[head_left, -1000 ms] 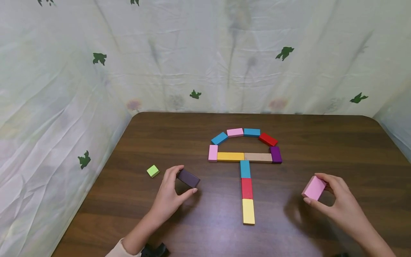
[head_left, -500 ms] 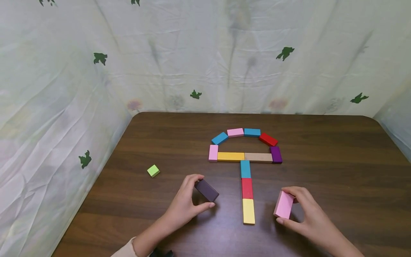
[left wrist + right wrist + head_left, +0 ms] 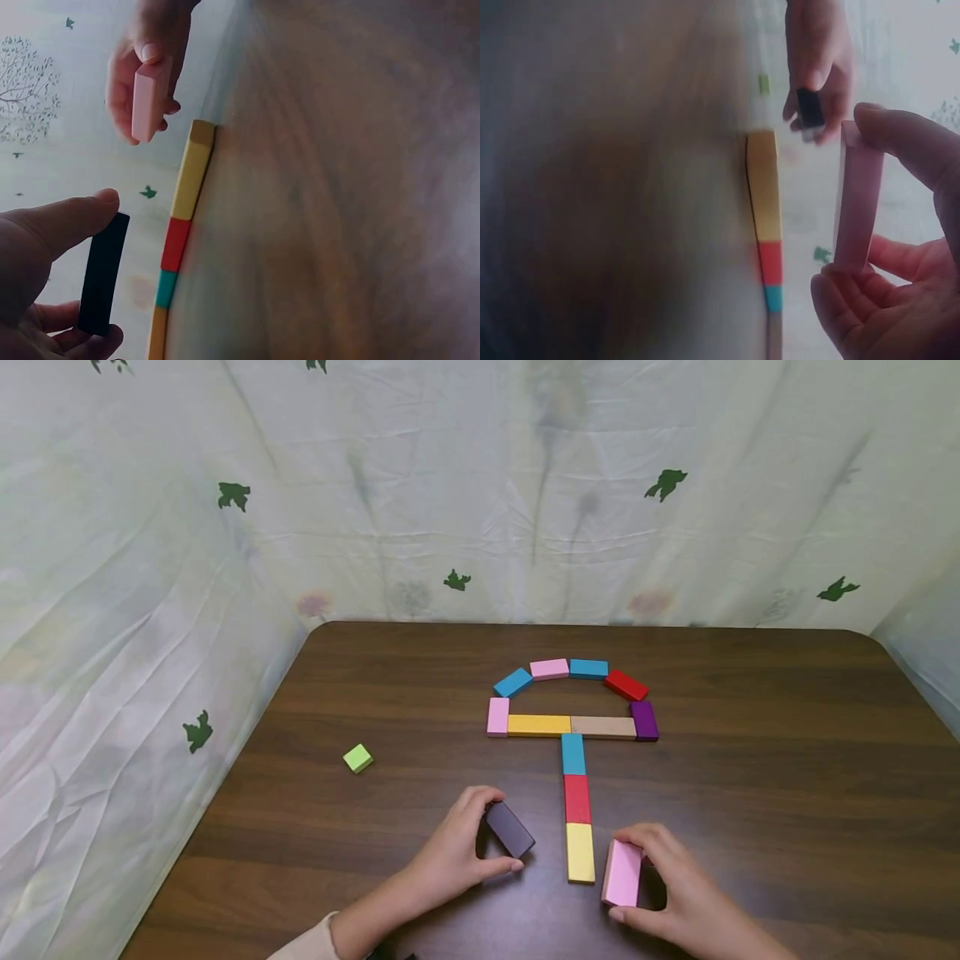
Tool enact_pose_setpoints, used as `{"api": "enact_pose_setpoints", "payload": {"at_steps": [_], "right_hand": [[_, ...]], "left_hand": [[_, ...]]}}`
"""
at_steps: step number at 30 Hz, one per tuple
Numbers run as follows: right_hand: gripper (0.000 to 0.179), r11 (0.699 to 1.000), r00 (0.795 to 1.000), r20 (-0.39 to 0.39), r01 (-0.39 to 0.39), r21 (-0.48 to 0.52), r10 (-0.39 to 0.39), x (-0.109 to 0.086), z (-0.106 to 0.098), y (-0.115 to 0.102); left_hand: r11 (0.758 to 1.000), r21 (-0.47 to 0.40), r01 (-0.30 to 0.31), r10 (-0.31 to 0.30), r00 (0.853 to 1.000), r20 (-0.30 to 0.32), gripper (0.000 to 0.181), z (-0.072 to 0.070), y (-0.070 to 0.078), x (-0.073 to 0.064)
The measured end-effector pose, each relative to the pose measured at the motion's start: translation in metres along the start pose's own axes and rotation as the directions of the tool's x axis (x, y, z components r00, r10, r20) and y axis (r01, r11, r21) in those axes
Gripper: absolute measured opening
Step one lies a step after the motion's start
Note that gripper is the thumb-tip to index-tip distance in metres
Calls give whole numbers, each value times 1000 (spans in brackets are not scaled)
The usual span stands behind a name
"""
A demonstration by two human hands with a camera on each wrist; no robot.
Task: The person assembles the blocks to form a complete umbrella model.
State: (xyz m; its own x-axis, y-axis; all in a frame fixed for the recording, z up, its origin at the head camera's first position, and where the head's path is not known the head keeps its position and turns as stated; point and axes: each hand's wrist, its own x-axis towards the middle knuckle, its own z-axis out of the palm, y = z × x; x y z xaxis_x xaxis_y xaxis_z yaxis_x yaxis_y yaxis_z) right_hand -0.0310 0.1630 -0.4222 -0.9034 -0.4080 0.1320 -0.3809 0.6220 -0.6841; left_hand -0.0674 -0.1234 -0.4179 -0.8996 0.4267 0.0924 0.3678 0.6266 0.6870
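Between thumb and fingers, my left hand (image 3: 450, 852) pinches a dark, nearly black block (image 3: 510, 830), held above the table left of a column of blocks. A pink block (image 3: 622, 873) is pinched by its ends in my right hand (image 3: 678, 885), just right of the column. That column runs from a yellow block (image 3: 580, 853) nearest me through a red block (image 3: 577, 799) to a blue block (image 3: 573, 754). In the left wrist view the dark block (image 3: 103, 274) shows upright along its length; the right wrist view shows the pink block (image 3: 858, 198) likewise. Both held blocks are apart from the column.
At the column's top lies a row of an orange-yellow block (image 3: 538, 726) and a tan block (image 3: 603, 727), with an arch of several coloured blocks behind it. A lone green block (image 3: 357, 758) lies to the left on the brown table (image 3: 787, 735). Patterned cloth (image 3: 480, 485) hangs behind.
My left hand has carried the dark block rightward and nearer me. My right hand has brought the pink block leftward and nearer me. Blocks on the table have stayed put.
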Motion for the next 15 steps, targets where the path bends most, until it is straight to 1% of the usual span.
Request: {"api": "enact_pose_setpoints", "payload": {"at_steps": [2,5,6,7,9,11,12,13,14,15], "right_hand": [[70,999,997,66,-37,15,36,0,1,-3],[69,990,977,184,-122,69,107,1,2,-7],[69,988,972,206,-131,83,112,1,3,-8],[69,988,972,213,-120,98,97,0,5,-8],[67,990,981,192,-60,130,34,-2,10,-7],[66,988,988,134,51,147,-70,-4,15,-4],[65,982,986,99,117,145,-132,-5,19,-2],[64,975,981,76,167,146,-180,-5,21,0],[64,968,974,57,207,144,-218,-6,24,1],[64,962,969,55,230,150,-240,-6,26,2]], "left_hand": [[1000,17,0,-1,1000,20,71,2,0,0],[999,42,-10,8,999,45,70,7,-1,-1],[999,49,-18,16,999,49,70,8,-2,-1],[998,54,-28,25,998,52,70,9,-2,-1],[996,75,-55,51,997,50,69,12,-4,-2],[993,92,-77,73,996,46,69,14,-5,-2],[992,99,-82,78,996,47,69,15,-6,-2],[991,104,-84,79,996,49,69,16,-6,-3],[991,110,-83,77,996,53,69,16,-6,-3],[991,110,-82,76,995,58,69,17,-7,-3]]}}
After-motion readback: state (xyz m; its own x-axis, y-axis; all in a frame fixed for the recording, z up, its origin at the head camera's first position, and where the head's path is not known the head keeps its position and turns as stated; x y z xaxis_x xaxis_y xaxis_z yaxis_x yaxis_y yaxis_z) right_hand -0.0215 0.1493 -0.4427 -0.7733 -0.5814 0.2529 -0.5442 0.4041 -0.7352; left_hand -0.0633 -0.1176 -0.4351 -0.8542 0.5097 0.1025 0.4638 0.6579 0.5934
